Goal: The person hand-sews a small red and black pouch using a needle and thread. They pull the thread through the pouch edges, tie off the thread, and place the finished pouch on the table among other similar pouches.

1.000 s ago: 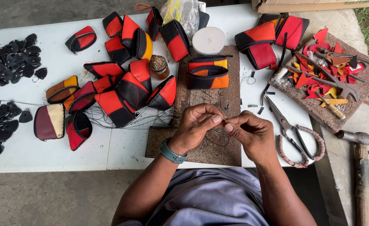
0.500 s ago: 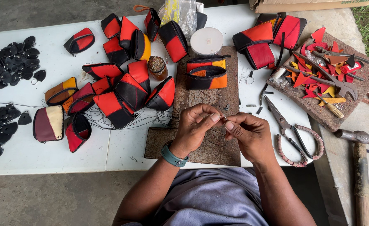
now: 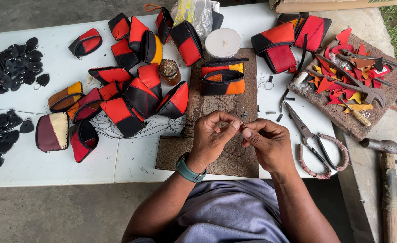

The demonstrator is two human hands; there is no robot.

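My left hand [image 3: 212,137], with a teal band at the wrist, and my right hand [image 3: 268,141] meet fingertip to fingertip over a brown board [image 3: 207,103] on the white table [image 3: 63,153]. Between the pinched fingers sits something very small and thin, probably a needle with dark thread; the thread trails down below the hands. An orange and black pouch [image 3: 222,77] lies on the board just beyond the hands. Large scissors [image 3: 318,144] with wrapped handles lie right of my right hand.
Several red, black and orange leather pouches [image 3: 135,90] are heaped left of the board. Black leather cut-outs [image 3: 9,67] cover the table's left end. A white round tub [image 3: 223,43], a small jar [image 3: 169,72], a scrap board with tools [image 3: 347,85] and a hammer [image 3: 387,180] lie around.
Both hands stay pinched together over the board, with only small finger shifts; the view has moved slightly.
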